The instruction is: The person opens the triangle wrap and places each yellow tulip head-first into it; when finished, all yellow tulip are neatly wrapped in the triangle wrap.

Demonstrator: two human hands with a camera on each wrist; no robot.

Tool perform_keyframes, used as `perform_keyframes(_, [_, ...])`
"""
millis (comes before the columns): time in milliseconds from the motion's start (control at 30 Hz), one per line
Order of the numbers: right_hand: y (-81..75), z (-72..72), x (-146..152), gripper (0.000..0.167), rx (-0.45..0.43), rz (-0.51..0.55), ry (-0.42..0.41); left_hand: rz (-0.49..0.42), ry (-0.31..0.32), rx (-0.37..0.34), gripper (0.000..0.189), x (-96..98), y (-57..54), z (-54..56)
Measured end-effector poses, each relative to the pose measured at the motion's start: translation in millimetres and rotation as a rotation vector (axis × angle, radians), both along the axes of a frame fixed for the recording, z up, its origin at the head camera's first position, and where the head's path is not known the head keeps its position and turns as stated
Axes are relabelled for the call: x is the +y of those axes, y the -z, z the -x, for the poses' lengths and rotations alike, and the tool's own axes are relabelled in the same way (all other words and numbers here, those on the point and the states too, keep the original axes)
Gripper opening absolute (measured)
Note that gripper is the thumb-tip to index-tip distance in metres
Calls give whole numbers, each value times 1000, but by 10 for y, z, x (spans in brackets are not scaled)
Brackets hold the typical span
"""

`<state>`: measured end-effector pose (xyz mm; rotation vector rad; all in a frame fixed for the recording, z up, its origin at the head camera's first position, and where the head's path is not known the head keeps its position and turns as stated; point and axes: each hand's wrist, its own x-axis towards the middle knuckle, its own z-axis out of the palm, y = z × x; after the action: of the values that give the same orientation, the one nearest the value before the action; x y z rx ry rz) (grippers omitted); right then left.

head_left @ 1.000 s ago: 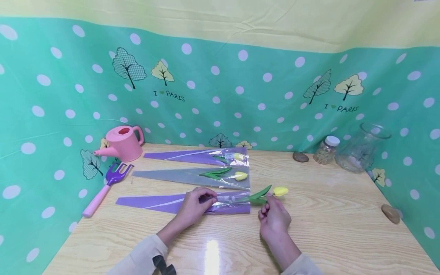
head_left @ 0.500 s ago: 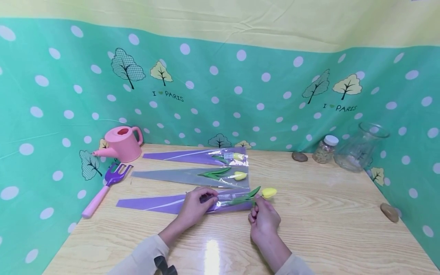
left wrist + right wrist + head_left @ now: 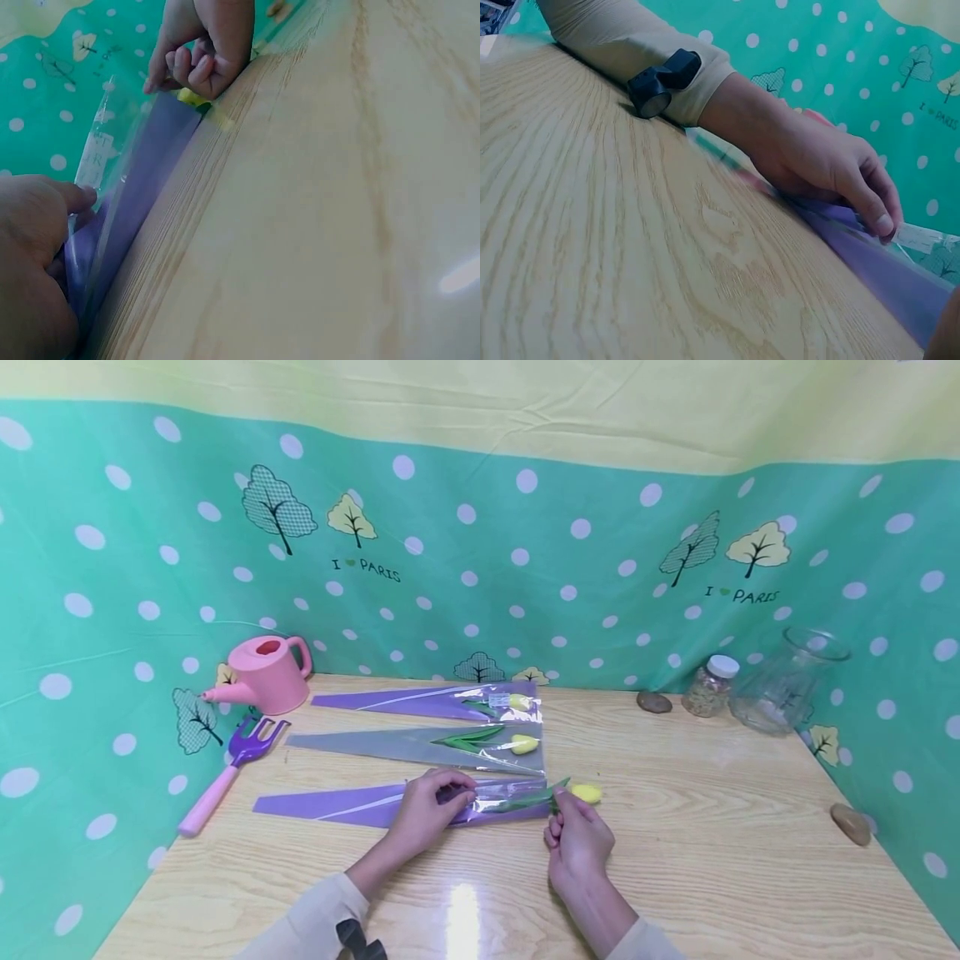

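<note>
Nearest the person, a long tapered purple flower sleeve (image 3: 337, 807) with a clear plastic front lies on the wooden table. Its clear front is pinched between thumb and fingers of my left hand (image 3: 423, 806), which lifts the film off the purple back in the left wrist view. At the wide end, my right hand (image 3: 581, 843) pinches an artificial yellow tulip (image 3: 587, 793) just below its bloom. The bloom sticks out beyond the sleeve's mouth; the green leaves overlap the mouth. Much of the stem is hidden by film and fingers.
Behind lie a grey sleeve (image 3: 360, 742) and another purple sleeve (image 3: 390, 700), each holding a yellow tulip. Left stand a pink watering can (image 3: 273, 677) and a toy garden fork (image 3: 225, 781). Right are a lidded jar (image 3: 707, 689), a glass vase (image 3: 772, 693) and stones (image 3: 850, 823).
My right hand has moved left with the tulip, its leaves sliding over into the sleeve's mouth, and the bloom has dropped slightly. My left hand stays on the film.
</note>
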<state>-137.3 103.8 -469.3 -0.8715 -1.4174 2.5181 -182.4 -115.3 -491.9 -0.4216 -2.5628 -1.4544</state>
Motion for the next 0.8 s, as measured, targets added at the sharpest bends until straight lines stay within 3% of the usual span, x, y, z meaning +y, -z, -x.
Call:
perform_keyframes(200, [-126, 32, 286, 16, 69, -65, -11, 3, 4, -6, 16, -2, 2, -9])
perform_keyframes(300, [-184, 118, 577, 19, 129, -202, -56, 2, 10, -13, 16, -3, -1, -9])
perform_keyframes(400, [-177, 213, 903, 30, 165, -506, -204, 4, 15, -20, 16, -10, -6, -11])
perform_keyframes(533, [-110, 308, 1244, 41, 224, -885, -486, 8, 23, -13, 14, -22, -16, -17])
perform_keyframes(667, [-17, 397, 1396, 38, 317, -1058, -710, 5, 23, -24, 13, -24, -30, -21])
perform_keyframes(800, [70, 445, 1414, 33, 395, -1132, -797, 0, 33, -39, 13, -16, -34, -19])
